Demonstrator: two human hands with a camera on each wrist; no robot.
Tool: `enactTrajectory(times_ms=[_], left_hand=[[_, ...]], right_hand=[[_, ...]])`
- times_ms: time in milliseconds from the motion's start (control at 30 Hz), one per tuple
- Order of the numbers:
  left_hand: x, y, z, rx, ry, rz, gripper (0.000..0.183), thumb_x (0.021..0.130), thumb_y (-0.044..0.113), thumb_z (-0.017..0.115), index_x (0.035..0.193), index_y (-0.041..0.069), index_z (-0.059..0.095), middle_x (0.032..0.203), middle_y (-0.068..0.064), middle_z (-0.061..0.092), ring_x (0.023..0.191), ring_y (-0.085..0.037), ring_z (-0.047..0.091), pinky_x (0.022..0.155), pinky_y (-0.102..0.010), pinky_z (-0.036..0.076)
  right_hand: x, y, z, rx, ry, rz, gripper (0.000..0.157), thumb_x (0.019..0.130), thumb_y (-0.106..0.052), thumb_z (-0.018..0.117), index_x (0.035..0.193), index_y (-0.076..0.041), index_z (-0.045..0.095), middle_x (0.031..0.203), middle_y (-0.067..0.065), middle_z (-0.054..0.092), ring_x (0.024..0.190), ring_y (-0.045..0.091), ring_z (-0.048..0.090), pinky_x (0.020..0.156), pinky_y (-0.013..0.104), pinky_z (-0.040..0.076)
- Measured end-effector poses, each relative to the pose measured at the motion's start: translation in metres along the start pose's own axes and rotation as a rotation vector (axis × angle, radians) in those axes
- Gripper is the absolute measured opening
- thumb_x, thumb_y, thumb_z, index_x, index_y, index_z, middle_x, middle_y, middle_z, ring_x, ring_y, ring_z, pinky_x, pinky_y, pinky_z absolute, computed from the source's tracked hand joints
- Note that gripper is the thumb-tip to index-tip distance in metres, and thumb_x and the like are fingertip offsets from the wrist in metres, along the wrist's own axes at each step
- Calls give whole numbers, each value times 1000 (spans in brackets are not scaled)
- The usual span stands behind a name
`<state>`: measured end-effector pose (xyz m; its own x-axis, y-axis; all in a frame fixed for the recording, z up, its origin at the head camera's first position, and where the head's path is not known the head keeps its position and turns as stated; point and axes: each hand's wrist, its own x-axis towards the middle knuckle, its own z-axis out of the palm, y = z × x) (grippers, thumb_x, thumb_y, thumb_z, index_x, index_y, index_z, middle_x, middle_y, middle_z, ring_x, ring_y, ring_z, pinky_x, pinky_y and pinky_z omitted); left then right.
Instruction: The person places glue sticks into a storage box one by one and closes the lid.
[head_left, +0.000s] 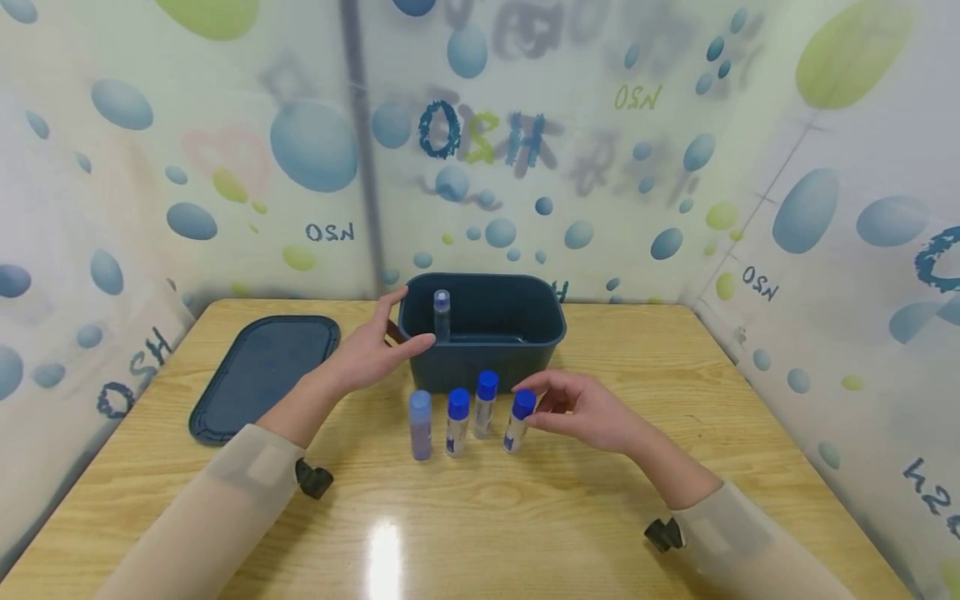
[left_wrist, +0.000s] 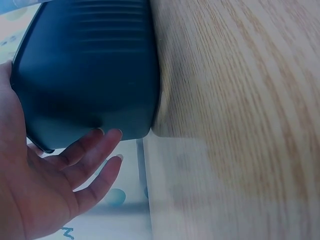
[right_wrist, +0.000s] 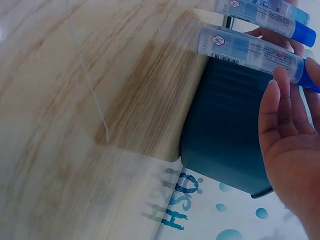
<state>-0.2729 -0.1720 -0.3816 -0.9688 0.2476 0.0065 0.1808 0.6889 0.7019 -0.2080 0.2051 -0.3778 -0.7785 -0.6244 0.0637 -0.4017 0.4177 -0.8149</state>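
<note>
My left hand (head_left: 375, 348) rests on the left end of a dark blue bin (head_left: 487, 367). Its thumb lies at the front rim, its index finger reaches the back corner, and the other fingers hang loosely beside the end wall in the left wrist view. My right hand (head_left: 581, 408) pinches the blue cap of a slightly tilted glue stick (head_left: 514, 433). Left of it stand a second blue-capped glue stick (head_left: 483, 417), another one (head_left: 456, 435) and a light-blue-capped tube (head_left: 421, 437). Inside the bin, a clear tube (head_left: 442, 321) stands upright near the left.
A dark blue lid (head_left: 262, 375) lies flat on the wooden table (head_left: 600, 525), left of the bin. Patterned wall sheets (head_left: 525, 192) enclose the table at the back and both sides. The bin stands near the table's back edge.
</note>
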Motion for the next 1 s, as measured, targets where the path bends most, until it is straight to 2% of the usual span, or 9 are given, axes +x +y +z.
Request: enactTrajectory(times_ms=[267, 433, 733, 867, 1000], left_hand=[[1, -2, 3, -7, -1, -3, 112, 97, 82, 62, 178, 33, 2, 126, -14, 72, 105, -28, 71, 82, -38, 56], [0, -2, 4, -8, 1, 2, 111, 98, 81, 61, 178, 33, 2, 125, -14, 71, 103, -27, 71, 81, -37, 55], [0, -2, 4, -4, -4, -2, 111, 97, 82, 61, 178, 35, 0, 125, -14, 70, 99, -25, 71, 80, -37, 55], [0, -2, 3, -7, -4, -3, 111, 97, 82, 61, 178, 35, 0, 125, -14, 70, 99, -25, 70, 80, -37, 55], [0, -3, 3, -7, 0, -2, 111, 97, 83, 61, 178, 35, 1, 125, -13, 70, 100, -26, 70, 80, -37, 55]], right_hand=[[-1, 0, 1, -24, 9, -14, 35, 103, -16, 79, 137, -14, 73, 115, 5, 76, 93, 21, 72, 81, 30, 61], [-4, 1, 1, -43, 53, -20, 34, 102, -16, 80, 136, -17, 73, 112, 5, 76, 90, 19, 70, 78, 29, 60], [-8, -18, -19, -37, 200, -36, 37, 100, -11, 81, 136, -16, 73, 105, 4, 75, 86, 20, 70, 75, 28, 60], [-6, -30, -30, -12, 292, -107, 37, 99, -4, 80, 135, -9, 72, 104, 5, 74, 84, 19, 70, 72, 26, 59], [-3, -41, -38, -13, 389, -186, 39, 98, 1, 80, 135, -4, 72, 98, -1, 73, 81, 16, 68, 68, 23, 56]])
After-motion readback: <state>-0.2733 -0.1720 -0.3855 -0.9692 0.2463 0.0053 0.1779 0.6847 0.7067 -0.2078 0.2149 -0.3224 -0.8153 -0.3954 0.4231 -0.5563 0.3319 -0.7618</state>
